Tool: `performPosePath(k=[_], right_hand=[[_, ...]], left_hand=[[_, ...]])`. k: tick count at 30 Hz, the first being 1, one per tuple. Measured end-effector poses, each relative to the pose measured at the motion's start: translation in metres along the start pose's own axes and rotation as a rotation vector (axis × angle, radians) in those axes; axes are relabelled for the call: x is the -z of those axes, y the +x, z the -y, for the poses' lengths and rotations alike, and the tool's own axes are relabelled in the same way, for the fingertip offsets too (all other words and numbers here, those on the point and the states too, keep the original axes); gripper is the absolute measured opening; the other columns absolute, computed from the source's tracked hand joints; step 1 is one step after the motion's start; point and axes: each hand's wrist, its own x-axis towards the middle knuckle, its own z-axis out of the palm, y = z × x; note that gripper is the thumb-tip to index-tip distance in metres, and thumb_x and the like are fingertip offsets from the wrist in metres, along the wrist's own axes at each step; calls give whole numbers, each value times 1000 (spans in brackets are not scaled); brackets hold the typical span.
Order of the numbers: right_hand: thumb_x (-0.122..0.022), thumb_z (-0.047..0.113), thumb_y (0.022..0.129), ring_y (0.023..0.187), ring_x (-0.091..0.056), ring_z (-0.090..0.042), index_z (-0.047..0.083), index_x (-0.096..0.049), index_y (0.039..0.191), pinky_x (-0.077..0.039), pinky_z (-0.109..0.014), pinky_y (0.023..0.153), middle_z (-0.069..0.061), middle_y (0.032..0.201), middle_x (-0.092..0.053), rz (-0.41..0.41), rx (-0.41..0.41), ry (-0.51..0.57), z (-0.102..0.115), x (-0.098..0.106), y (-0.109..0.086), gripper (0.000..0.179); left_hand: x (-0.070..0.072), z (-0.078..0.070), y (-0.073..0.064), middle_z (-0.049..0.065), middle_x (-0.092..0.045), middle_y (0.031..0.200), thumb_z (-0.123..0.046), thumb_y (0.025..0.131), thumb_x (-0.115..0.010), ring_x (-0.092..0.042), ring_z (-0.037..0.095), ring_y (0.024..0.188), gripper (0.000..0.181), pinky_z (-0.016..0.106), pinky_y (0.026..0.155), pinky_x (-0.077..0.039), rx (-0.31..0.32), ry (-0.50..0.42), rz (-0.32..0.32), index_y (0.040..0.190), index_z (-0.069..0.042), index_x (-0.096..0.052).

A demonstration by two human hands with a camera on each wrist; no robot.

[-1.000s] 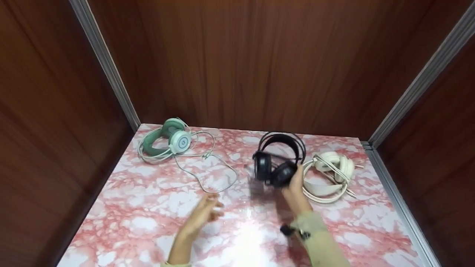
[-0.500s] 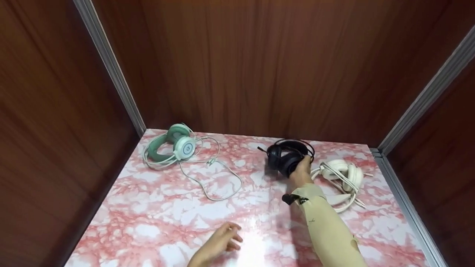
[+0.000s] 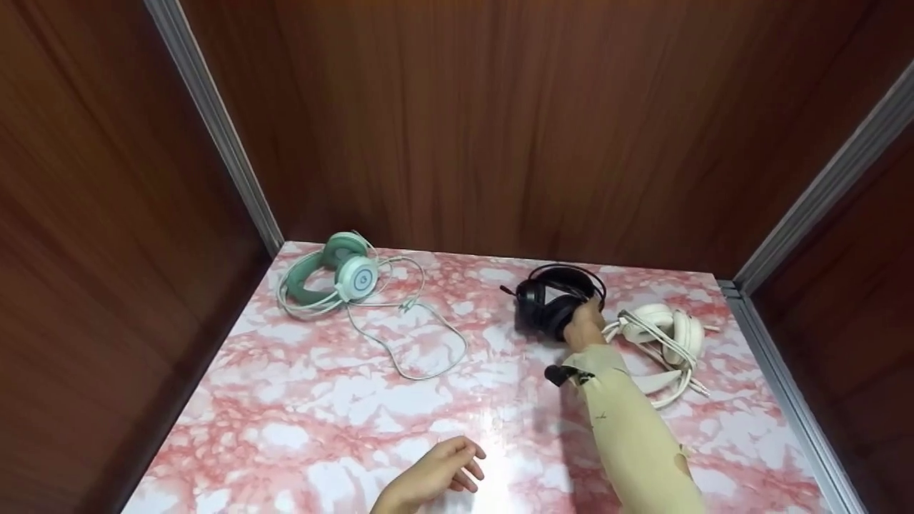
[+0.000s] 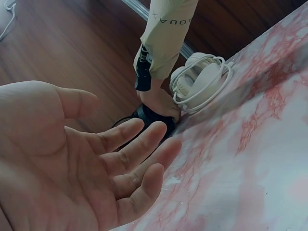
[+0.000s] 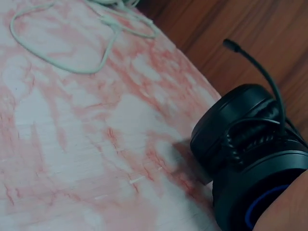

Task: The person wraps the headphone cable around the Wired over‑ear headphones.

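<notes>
A black headset (image 3: pixel 531 298) with a thin boom microphone stands toward the back right of the table. My right hand (image 3: pixel 585 325) holds it by the nearer ear cup. In the right wrist view, both ear cups of the headset (image 5: pixel 228 122) and its raised microphone (image 5: pixel 257 67) show, while only a sliver of that hand is visible and its fingers are hidden. Lower down, over the front of the table, my left hand (image 3: pixel 437 470) holds nothing. Its palm is turned up in the left wrist view, with loosely bent fingers (image 4: pixel 137 149).
White headphones (image 3: pixel 687 335) wrapped in their cable lie just right of the black headset. At the back left are green and white headphones (image 3: pixel 357 278), their cable (image 3: pixel 391 351) looping toward the middle. Brown panels (image 3: pixel 457 128) enclose the marbled table (image 3: pixel 321 400).
My right hand has moved the black headset back and slightly right, lowering it to the table beside the white headphones. My left hand has drawn nearer the front edge and moved right.
</notes>
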Motion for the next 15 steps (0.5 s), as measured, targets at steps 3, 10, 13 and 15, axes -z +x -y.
performPosePath(k=[3, 10, 13, 15], right_hand=[[-42, 49, 100, 130, -43, -21, 1, -44, 142, -32, -21, 105, -12, 144, -46, -59, 25, -19, 0, -2, -5, 64], [-48, 46, 98, 115, -56, -20, 6, -49, 139, -44, -30, 96, -9, 134, -55, 162, -122, 214, -35, 6, 66, 56], [-41, 33, 102, 108, -58, -16, 7, -48, 134, -45, -29, 94, -6, 124, -59, 306, -160, 192, -32, 18, 51, 42], [-39, 28, 102, 95, -58, -16, 8, -48, 123, -44, -25, 88, -5, 110, -59, 375, -178, 162, -15, 31, -4, 30]], left_hand=[[-1, 1, 1, 10, -65, 98, -35, 105, -36, -67, 24, 83, 41, 43, 79, -52, 7, -2, 8, 117, 0, -55], [-4, 3, -3, 10, -66, 97, -36, 105, -38, -67, 24, 83, 42, 45, 80, -52, 18, 1, 20, 116, 1, -56], [-6, 3, -3, 10, -65, 98, -38, 104, -40, -67, 21, 82, 43, 42, 80, -52, 25, -5, 19, 116, 0, -56], [-7, 4, -3, 10, -65, 99, -41, 103, -42, -66, 20, 82, 44, 41, 80, -52, 31, -12, 18, 116, -1, -56]])
